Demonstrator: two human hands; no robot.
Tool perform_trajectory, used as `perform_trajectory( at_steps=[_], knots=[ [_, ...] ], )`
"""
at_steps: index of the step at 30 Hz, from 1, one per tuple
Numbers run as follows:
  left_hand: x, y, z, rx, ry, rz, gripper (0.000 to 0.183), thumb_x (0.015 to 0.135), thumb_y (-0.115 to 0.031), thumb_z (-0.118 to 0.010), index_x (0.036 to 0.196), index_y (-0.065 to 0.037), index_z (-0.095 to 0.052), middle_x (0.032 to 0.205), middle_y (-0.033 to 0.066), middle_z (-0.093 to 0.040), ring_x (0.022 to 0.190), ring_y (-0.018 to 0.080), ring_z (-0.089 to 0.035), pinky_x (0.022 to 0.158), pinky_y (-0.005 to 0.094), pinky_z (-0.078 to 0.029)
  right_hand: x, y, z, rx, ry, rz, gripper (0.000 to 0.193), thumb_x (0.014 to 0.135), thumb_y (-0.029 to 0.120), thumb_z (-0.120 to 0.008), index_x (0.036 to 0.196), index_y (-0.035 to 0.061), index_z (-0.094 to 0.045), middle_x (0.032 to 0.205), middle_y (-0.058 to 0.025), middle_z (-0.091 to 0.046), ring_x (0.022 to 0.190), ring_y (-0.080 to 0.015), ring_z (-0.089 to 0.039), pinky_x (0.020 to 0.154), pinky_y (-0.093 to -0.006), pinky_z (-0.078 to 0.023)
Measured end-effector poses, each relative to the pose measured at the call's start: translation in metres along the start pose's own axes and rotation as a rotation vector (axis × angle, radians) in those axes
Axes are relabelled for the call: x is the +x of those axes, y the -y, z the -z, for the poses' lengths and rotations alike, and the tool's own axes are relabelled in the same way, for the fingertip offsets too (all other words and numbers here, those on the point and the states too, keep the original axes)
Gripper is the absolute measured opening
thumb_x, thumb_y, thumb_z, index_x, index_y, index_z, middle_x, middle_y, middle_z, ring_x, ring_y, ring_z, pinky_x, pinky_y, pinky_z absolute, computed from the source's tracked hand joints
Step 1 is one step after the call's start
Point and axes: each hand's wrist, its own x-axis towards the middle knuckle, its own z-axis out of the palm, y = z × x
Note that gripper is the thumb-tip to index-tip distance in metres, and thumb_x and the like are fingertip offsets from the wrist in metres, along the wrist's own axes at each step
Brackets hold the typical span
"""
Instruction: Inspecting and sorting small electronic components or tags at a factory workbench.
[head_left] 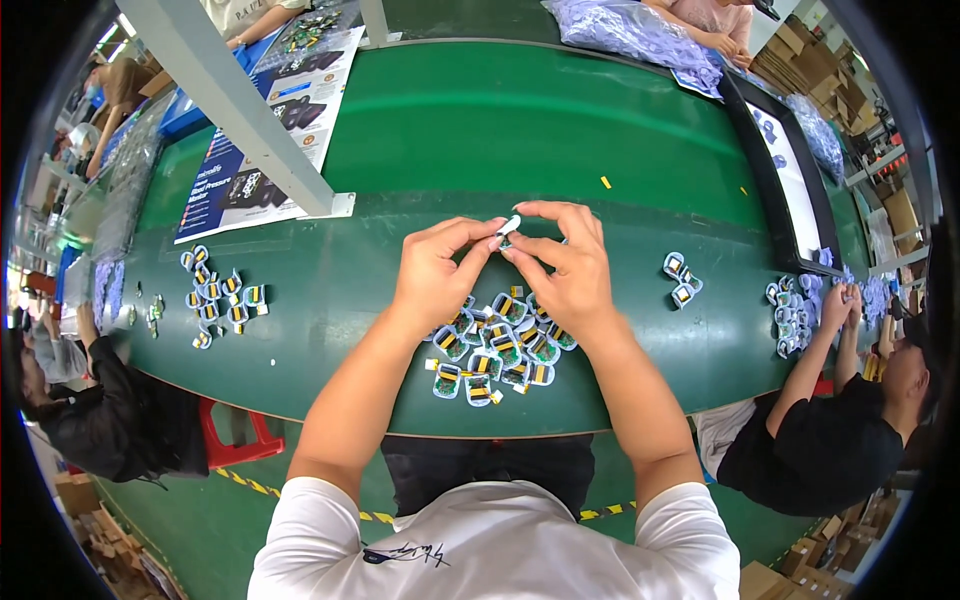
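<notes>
My left hand and my right hand meet above the middle of the green table. Both pinch one small white casing between thumbs and fingertips; it is tilted, and the fingers hide part of it. Just below my hands lies a pile of small open casings. They are pale, with green circuit boards and black-and-yellow parts inside, and several have small yellow-and-white tabs at their edges. My wrists pass on either side of this pile, and my forearms come in from below.
A smaller casing group lies left, another few casings right. A grey metal post stands on a printed sheet. A black-framed tray is at far right. Co-workers sit on both sides and across.
</notes>
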Motion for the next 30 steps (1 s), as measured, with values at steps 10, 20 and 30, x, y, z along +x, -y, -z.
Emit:
perform_trajectory(
  at_steps=[10,20,30],
  knots=[
    [-0.002,0.007,-0.007,-0.209,-0.067,0.073,0.024,0.097,0.004,-0.07,0.12,0.001,-0.076,0.106,0.0116,-0.078,0.096,0.0176,-0.076,0.086,0.0304,-0.061,-0.004,-0.016,-0.001,0.855,0.012,-0.535,0.02,0.101,0.006,-0.067,0.116,-0.0012,-0.078,0.137,-0.0138,-0.067,0.133,-0.0246,-0.059,0.112,-0.0384,-0.047],
    [-0.002,0.006,-0.007,-0.226,-0.054,0.039,0.024,0.097,0.003,-0.072,0.12,0.001,-0.076,0.107,0.0109,-0.077,0.098,0.0162,-0.076,0.088,0.0298,-0.061,-0.004,0.002,-0.001,0.156,-0.064,-0.108,0.025,0.086,0.006,-0.079,0.111,0.0023,-0.079,0.124,-0.0097,-0.074,0.111,-0.0303,-0.069,0.099,-0.0405,-0.05],
    [-0.003,0.0,-0.006,0.03,-0.047,-0.096,0.022,0.095,0.006,-0.072,0.117,0.003,-0.076,0.106,0.0114,-0.078,0.097,0.0159,-0.075,0.087,0.0284,-0.06,-0.001,0.011,-0.001,-0.162,-0.118,0.096,0.022,0.08,0.009,-0.084,0.101,0.0047,-0.079,0.126,-0.0059,-0.072,0.117,-0.0277,-0.067,0.108,-0.0553,-0.044]
  ],
)
